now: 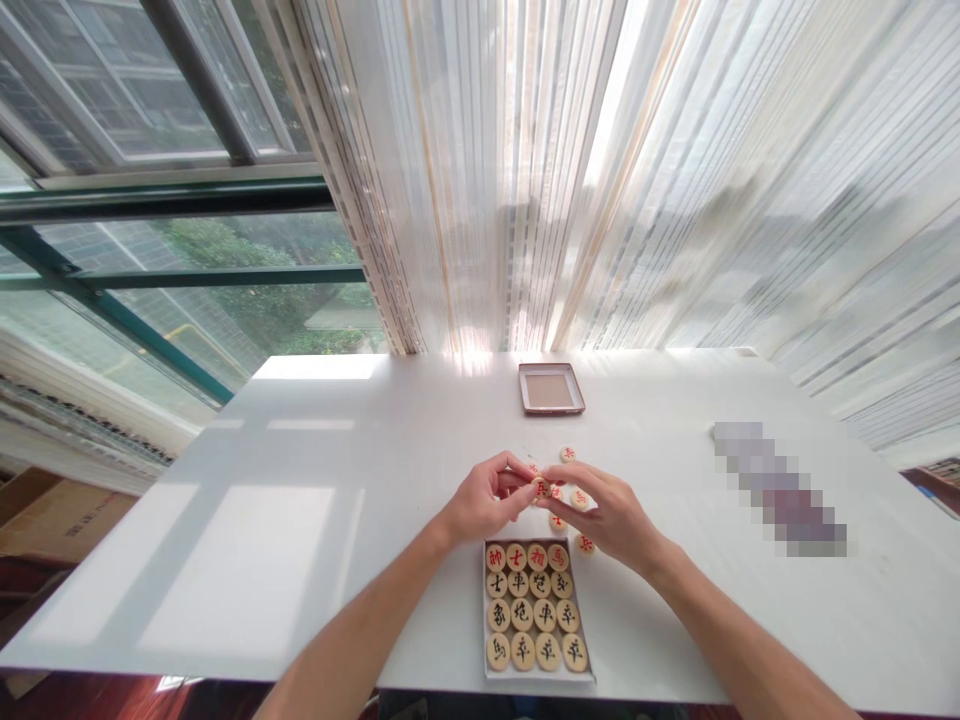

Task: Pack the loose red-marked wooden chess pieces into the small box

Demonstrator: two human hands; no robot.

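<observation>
Grip: the left hand and the right hand meet just beyond the box, thumbs and fingertips of both closed on one small disc.
Held piece: the round disc, thick and smooth-edged, pale wood-coloured, its carved-looking character facing up; it sits above the table, off the far edge of the box.
Loose discs: red-marked pieces of the same round shape lie beyond the box and beside its far right corner, among them a far disc, a horse disc, one just past the rim and one by that corner; others are partly hidden by the fingers.
Box: an open, shallow, straight-sided box with thin pale walls, packed with four rows of four discs, the farthest row red-lettered, the other three black.
Tray: a shallow, squarish tray with a brown rim and flat brownish base, well beyond the box.
Surface: a smooth, glossy white table under the box, streaked with window light to its left.
Right of the box: a pixelated patch, contents unreadable.
Beyond the box: a sheer, vertically striped curtain; farther left, a green-framed window.
Far left of the box: a brown cardboard carton.
</observation>
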